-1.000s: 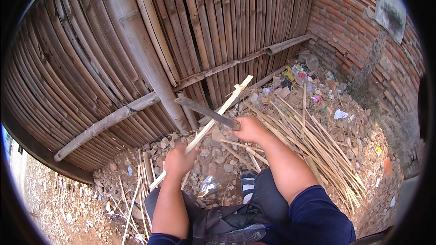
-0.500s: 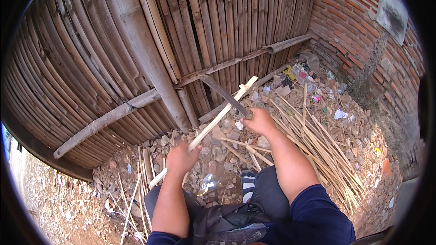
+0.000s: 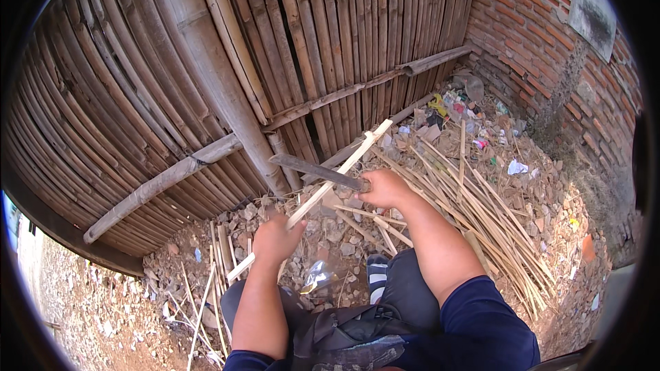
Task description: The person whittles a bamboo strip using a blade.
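Note:
A long pale bamboo strip (image 3: 347, 165) slants up and to the right from beside my left knee. My left hand (image 3: 276, 237) is closed round its lower part. In my right hand (image 3: 381, 189) is the handle of a machete (image 3: 313, 167), whose dark blade points left. The blade crosses the strip around its middle and seems to rest against it; the exact contact cannot be made out. The handle is mostly covered by my fingers. At its upper end the strip has a small knob or notch.
A bamboo slat wall (image 3: 330, 41) rises ahead, and a brick wall (image 3: 522, 34) stands at the right. Split bamboo strips (image 3: 481, 227) lie piled on the stony ground to my right. More strips (image 3: 203, 309) lie at my left. Scattered litter (image 3: 454, 106) fills the far corner.
My right hand has drawn the machete nearer along the strip, and its blade has swung lower to point more to the left. My left hand keeps its grip in nearly the same place.

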The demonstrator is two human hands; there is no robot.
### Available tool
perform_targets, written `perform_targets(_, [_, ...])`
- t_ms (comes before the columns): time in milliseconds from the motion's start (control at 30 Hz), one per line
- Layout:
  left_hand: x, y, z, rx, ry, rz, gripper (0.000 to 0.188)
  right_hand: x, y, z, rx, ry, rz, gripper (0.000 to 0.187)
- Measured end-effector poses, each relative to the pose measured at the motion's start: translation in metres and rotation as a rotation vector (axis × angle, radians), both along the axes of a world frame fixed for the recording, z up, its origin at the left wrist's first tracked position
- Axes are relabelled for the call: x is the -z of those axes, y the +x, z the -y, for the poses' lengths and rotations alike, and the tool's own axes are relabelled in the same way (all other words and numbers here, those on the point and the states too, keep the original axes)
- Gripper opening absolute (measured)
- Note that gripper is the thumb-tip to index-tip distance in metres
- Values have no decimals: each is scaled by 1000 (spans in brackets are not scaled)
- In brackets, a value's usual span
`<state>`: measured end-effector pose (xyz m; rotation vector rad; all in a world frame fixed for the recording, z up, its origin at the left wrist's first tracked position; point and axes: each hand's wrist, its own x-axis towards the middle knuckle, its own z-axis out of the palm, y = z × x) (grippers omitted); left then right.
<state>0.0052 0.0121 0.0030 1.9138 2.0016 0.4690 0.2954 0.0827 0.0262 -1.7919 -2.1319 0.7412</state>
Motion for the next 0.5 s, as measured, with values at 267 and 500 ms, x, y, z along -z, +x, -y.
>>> perform_targets(267, [0,6,-2,23,-36,18,51,17,14,-11,137,46,65,48])
perform_targets(500, [3,2,-1,15,-22,-29,52,1,15,-8,171,-26,98,56])
